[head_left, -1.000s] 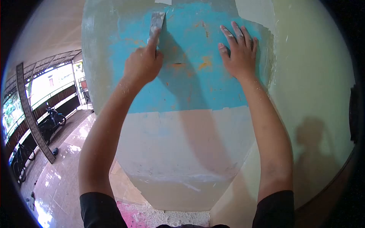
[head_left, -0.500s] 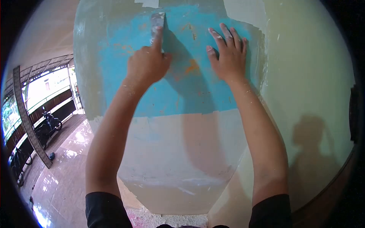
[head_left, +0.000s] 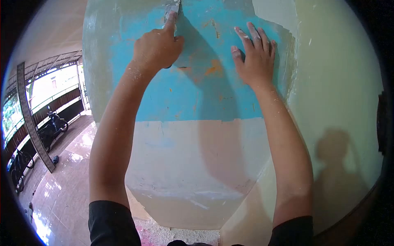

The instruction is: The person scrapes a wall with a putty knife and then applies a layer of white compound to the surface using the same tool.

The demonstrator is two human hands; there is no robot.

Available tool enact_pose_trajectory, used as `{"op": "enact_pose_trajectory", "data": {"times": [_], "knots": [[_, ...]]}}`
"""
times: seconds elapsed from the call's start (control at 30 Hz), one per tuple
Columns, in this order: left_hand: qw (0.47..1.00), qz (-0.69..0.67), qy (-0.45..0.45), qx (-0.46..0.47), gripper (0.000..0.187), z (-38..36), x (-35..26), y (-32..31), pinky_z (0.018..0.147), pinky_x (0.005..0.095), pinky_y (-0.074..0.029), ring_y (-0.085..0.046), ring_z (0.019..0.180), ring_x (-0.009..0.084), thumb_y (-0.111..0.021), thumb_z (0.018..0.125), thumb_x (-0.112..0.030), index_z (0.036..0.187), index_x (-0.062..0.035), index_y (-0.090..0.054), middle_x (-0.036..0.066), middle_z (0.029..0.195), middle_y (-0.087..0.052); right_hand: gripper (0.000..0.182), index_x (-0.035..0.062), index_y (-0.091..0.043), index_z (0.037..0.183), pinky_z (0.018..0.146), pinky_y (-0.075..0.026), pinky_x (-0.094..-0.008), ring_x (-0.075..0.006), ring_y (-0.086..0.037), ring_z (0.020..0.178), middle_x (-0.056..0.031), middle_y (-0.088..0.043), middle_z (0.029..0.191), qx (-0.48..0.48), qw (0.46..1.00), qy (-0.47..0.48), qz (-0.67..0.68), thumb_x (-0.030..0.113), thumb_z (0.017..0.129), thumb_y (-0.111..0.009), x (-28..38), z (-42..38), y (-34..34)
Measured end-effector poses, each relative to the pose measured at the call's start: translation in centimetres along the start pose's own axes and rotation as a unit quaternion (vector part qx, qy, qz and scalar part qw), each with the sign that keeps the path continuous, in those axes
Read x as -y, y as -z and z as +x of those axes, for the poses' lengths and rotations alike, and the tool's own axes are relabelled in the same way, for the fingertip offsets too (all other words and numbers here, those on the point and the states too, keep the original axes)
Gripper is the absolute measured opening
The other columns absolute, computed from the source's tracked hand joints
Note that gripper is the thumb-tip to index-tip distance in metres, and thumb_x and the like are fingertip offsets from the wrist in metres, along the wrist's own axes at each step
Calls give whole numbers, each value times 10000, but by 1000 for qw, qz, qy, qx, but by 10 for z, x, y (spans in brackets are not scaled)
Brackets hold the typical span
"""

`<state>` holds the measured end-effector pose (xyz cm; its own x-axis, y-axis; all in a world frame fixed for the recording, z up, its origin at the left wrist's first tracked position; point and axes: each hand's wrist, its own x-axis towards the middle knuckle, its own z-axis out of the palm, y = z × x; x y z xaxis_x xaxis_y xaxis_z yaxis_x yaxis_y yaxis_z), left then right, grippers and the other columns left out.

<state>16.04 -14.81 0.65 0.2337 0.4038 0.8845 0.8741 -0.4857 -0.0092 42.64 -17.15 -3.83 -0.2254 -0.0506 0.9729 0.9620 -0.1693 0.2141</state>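
My left hand (head_left: 158, 48) is closed round a putty knife (head_left: 172, 9), its index finger stretched along the blade. The blade lies against the upper part of the wall and carries whitish residue near its tip; most of the handle is hidden in the palm. To the right, my right hand (head_left: 256, 61) rests with spread fingers against the wall, holding nothing, its fingertips dusted white. Both hands are over a turquoise patch (head_left: 184, 100) with orange-brown scrape marks. Below that patch the wall surface (head_left: 172, 160) is pale and greyish.
Pale green wall (head_left: 340, 82) continues on the right, bearing a shadow. White debris (head_left: 176, 235) lies on the floor at the wall's foot. Shiny floor tiles (head_left: 69, 176), a post (head_left: 33, 119), a motorcycle (head_left: 53, 123) and a bicycle (head_left: 18, 166) are at the left.
My left hand has pushed the putty knife upward along the wall, its blade now at the picture's top edge. My right hand stays spread on the wall; the view has shifted slightly.
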Motion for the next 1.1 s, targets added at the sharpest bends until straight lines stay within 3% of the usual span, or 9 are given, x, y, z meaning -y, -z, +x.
{"op": "enact_pose_trajectory", "data": {"times": [0.13,0.33,0.57,0.67,1.0,1.1], "knots": [[999,30,16,0,723,-16,-7,-19,766,537,-570,-730,864,375,-493,964,-367,1607,-145,-248,195,967,-745,507,309,-497,1471,1219,-131,-637,-308,-293,1503,-40,-380,1612,0,1000,-2,2,417,979,-547,1,0,1],[1000,7,-10,-12,723,2,12,7,774,527,-573,-734,860,368,-508,957,-365,1606,-166,-259,185,964,-749,508,300,-503,1468,1211,-149,-644,-318,-310,1491,-46,-395,1603,-13,1000,6,4,413,975,-553,-1,1,1],[997,71,-3,23,701,-30,19,-13,759,504,-580,-738,861,347,-520,951,-347,1596,-203,-289,150,973,-759,516,301,-486,1485,1209,-146,-650,-317,-290,1501,-45,-370,1616,5,1000,-6,-3,409,983,-538,1,-9,6],[998,41,-33,-17,702,-28,33,-3,762,508,-578,-734,832,365,-532,941,-333,1595,-253,-291,154,939,-759,524,304,-465,1503,1207,-147,-655,-322,-268,1513,-49,-358,1622,13,1000,-13,-21,414,993,-518,2,-15,6],[996,-29,2,87,838,-114,41,-23,663,532,-542,-684,706,401,-563,866,-276,1623,-233,-208,182,779,-710,575,262,-412,1544,1195,-156,-671,-337,-230,1529,-75,-302,1648,59,998,-26,-26,426,1003,-519,10,-75,26],[989,-51,15,137,879,-137,37,-26,709,523,-557,-705,757,406,-579,878,-252,1637,-267,-136,207,847,-721,608,239,-406,1546,1190,-160,-680,-371,-220,1527,-110,-290,1650,107,993,-49,-12,405,986,-573,25,-102,45]]}}
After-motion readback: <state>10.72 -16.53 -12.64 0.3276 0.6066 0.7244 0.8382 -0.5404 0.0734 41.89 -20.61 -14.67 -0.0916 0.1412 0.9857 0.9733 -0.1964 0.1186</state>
